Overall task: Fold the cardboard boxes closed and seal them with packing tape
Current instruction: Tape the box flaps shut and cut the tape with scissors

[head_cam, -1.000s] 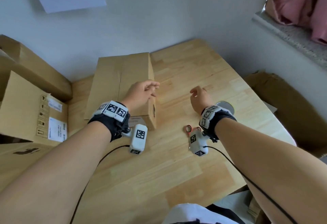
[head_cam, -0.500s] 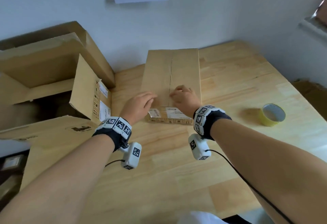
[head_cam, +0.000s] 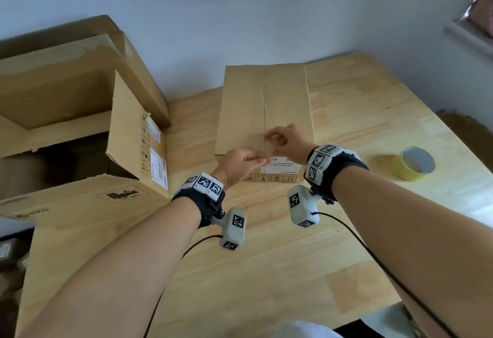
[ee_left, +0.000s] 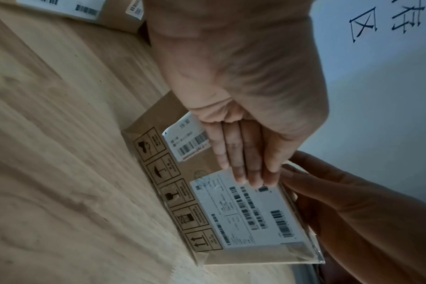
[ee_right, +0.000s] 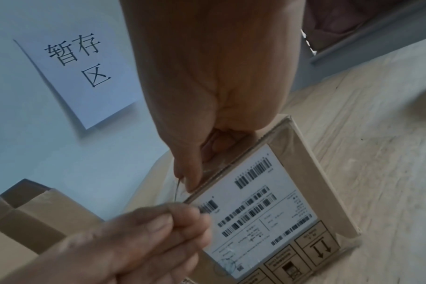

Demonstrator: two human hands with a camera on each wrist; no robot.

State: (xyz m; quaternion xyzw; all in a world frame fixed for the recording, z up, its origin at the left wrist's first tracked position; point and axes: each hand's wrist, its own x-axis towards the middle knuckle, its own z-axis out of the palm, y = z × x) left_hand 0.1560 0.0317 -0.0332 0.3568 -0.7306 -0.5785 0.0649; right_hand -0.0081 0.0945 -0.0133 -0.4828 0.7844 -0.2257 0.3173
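A large open carton (head_cam: 80, 135) crowds the desk's (head_cam: 266, 271) left edge, its flaps up, just beside the small cardboard box (head_cam: 264, 108); a roll of yellowish packing tape (head_cam: 413, 163) lies on its side near the right edge, well apart from the box; a sheet of paper (ee_right: 80, 73) with printed characters hangs on the wall behind. The near half of the desk is bare wood, and open room lies between the box and the tape roll. The small box sits toward the far edge, against the wall, flaps folded shut with the centre seam showing; white barcode labels (ee_left: 246, 215) and handling symbols cover its near end face. A strip of clear tape (head_cam: 262, 141) lies over the near end of the seam; the left hand (head_cam: 240, 164) pinches the strip's near end between thumb and fingers at the box's near top edge; the right hand (head_cam: 286, 139) has its fingers curled, thumb and fingertips pressing the strip on the box top.
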